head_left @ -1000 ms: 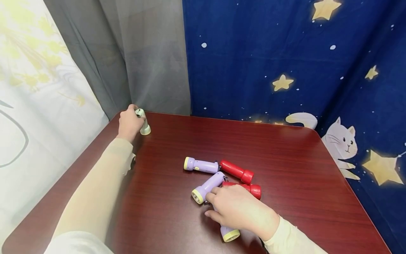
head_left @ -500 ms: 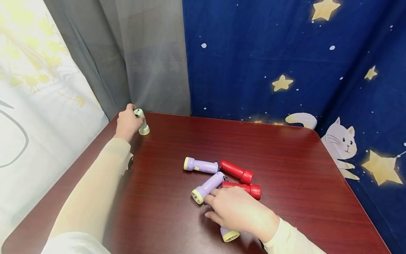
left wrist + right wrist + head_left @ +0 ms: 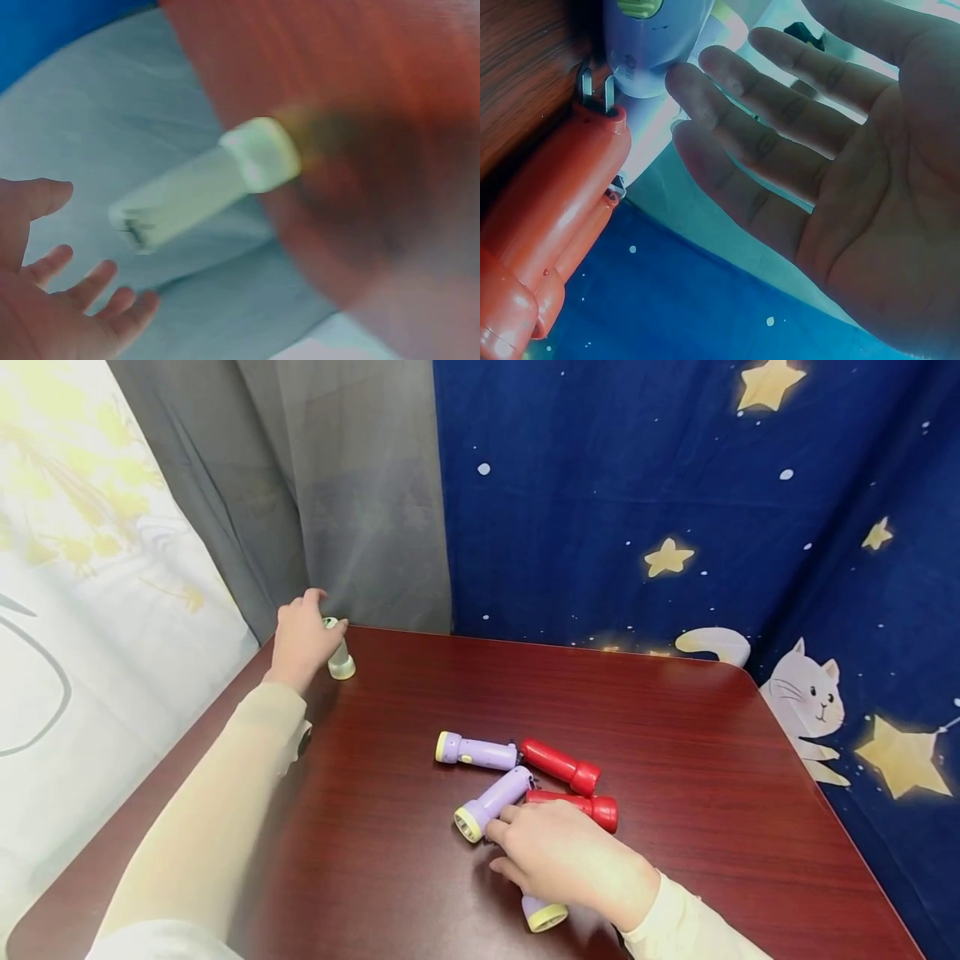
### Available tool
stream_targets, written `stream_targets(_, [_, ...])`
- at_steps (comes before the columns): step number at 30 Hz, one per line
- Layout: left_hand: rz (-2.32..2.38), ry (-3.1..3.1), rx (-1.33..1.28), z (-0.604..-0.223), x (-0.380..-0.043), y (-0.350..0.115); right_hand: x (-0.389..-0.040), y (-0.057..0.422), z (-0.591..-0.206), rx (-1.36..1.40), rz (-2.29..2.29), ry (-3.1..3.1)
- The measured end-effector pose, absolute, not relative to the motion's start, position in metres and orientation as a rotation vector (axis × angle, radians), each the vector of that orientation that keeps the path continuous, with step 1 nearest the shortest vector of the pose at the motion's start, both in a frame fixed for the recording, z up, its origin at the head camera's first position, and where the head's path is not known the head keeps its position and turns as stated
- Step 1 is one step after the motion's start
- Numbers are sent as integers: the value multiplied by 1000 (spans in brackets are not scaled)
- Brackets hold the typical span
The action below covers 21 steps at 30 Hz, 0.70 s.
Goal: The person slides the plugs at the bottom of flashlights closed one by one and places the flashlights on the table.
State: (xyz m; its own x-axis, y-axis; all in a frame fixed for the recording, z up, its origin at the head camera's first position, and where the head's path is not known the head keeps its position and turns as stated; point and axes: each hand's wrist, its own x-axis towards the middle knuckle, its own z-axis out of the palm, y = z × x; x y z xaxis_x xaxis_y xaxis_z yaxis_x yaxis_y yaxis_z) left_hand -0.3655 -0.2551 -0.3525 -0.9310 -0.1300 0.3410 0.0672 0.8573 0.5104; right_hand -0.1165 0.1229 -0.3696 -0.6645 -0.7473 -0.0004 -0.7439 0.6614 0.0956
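Curtained-in nook, homelike in its fabrics; whether a real home, unclear
Hemming in the reddish wood-grain tabletop (image 3: 675, 718) are a white curtain (image 3: 82, 635) with yellow print along the left edge, a plain grey curtain (image 3: 367, 493) behind the far left corner, and a navy curtain (image 3: 555, 527) with stars (image 3: 772, 383) and a cat (image 3: 806, 693) beyond the far edge and far right corner.

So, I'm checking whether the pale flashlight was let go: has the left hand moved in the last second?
Yes, slightly: the left hand has shifted upward in the head view, now reaching higher against the grey curtain.
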Motion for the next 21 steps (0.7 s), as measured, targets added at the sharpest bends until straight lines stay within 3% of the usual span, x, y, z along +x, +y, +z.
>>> stream_targets(12, [-547,-2393,-446,-292,-279,-172,-117,130,-360,1207,-73,-2844])
stream_targets(21, [-370,-2286,-714,-297,-206,-131,-123,144,-346,1149,69,-2854])
